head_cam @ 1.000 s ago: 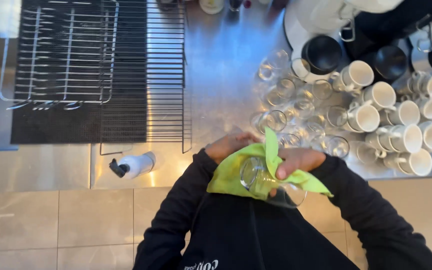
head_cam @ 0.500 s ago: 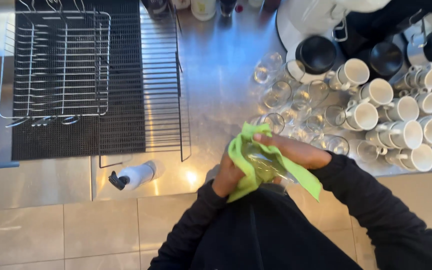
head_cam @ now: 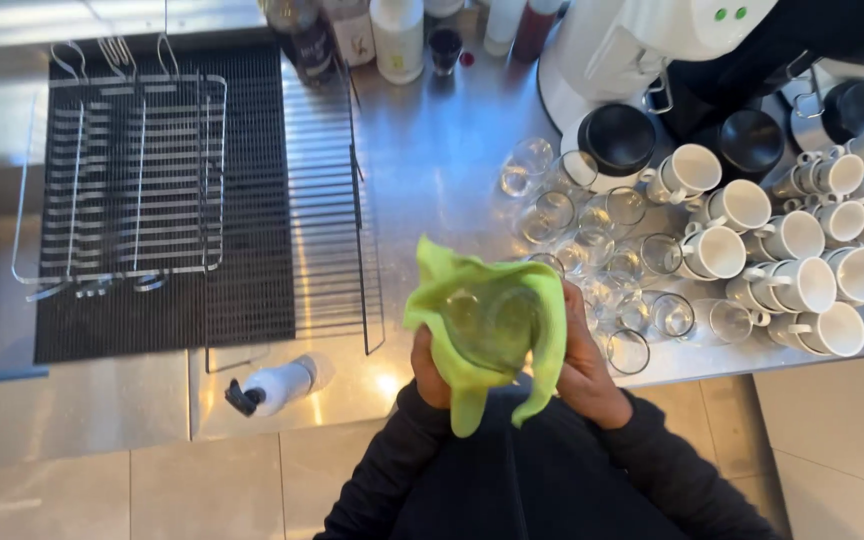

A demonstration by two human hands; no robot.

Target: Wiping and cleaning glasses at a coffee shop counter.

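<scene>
A clear drinking glass (head_cam: 492,325) is held up in front of my chest, wrapped in a light green cloth (head_cam: 452,300). My left hand (head_cam: 430,368) grips the glass and cloth from the left side, mostly hidden under the cloth. My right hand (head_cam: 584,360) holds the cloth against the right side of the glass. Both arms wear dark sleeves. Just beyond my hands, several clear glasses (head_cam: 592,240) stand on the steel counter (head_cam: 432,150).
Several white cups (head_cam: 792,240) crowd the counter's right side, below a white machine (head_cam: 632,40) and black pots (head_cam: 620,135). A wire dish rack (head_cam: 117,170) sits on a black grid at left. A white spray bottle (head_cam: 277,383) lies near the counter edge. Bottles (head_cam: 397,35) stand at the back.
The glass and cloth have risen closer to the camera, the cloth now draped around the glass. Both hands shifted around it; the view moved slightly down the counter.
</scene>
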